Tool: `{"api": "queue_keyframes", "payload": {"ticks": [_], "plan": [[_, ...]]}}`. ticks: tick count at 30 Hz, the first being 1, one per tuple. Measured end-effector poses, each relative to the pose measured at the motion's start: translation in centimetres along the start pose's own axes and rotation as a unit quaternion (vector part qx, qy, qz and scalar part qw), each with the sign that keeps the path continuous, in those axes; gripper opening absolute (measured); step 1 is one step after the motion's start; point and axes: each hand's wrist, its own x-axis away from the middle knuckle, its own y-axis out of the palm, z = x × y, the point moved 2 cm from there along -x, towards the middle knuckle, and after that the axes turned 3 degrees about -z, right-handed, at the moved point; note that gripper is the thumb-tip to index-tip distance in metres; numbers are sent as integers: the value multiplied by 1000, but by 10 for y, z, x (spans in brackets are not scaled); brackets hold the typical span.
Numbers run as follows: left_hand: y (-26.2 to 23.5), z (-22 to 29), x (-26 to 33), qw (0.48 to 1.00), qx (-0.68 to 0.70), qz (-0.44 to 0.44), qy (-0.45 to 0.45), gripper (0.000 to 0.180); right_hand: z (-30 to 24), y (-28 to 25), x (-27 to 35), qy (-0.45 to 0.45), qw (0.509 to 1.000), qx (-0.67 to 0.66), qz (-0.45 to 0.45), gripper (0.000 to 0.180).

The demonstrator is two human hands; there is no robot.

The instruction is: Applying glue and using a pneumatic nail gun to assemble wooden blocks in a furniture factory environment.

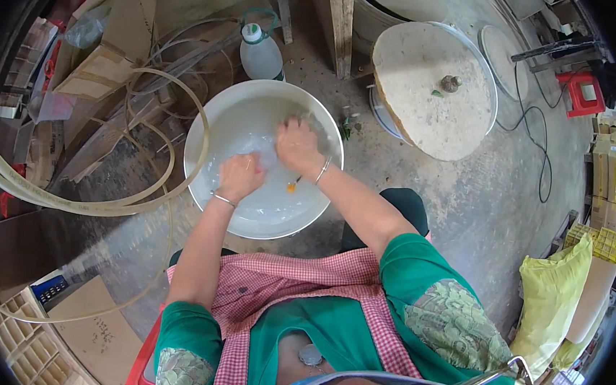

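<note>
head view: curling the left hand and bending the right hand beside a pale, translucent thing inside a round, white, water-filled basin; being unable to tell any pinch; probably best moving gently below the rim.

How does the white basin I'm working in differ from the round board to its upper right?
The white basin is hollow and holds water; the round board is flat and bears a small brown lump. The basin looks smooth and white, the board speckled and beige. Both are round.
</note>
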Motion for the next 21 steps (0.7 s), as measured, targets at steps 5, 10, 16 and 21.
{"api": "queue_keyframes", "payload": {"ticks": [5, 10, 16, 21], "plan": [[27, -32, 2, 999, 45, -11, -10, 31, -29, 17, -1, -107, 943, -196, -246, 22], [-3, 10, -19, 894, 437, 88, 32, 38, -18, -25, -11, 64, 871, -484, -62, 26], [-19, 13, -10, 894, 424, 128, -63, 27, -52, -39, -2, 181, 681, -697, -130, 57], [-9, 21, -10, 894, 338, 294, -18, 29, -40, -26, 2, 195, 651, -719, -145, 48]]}}
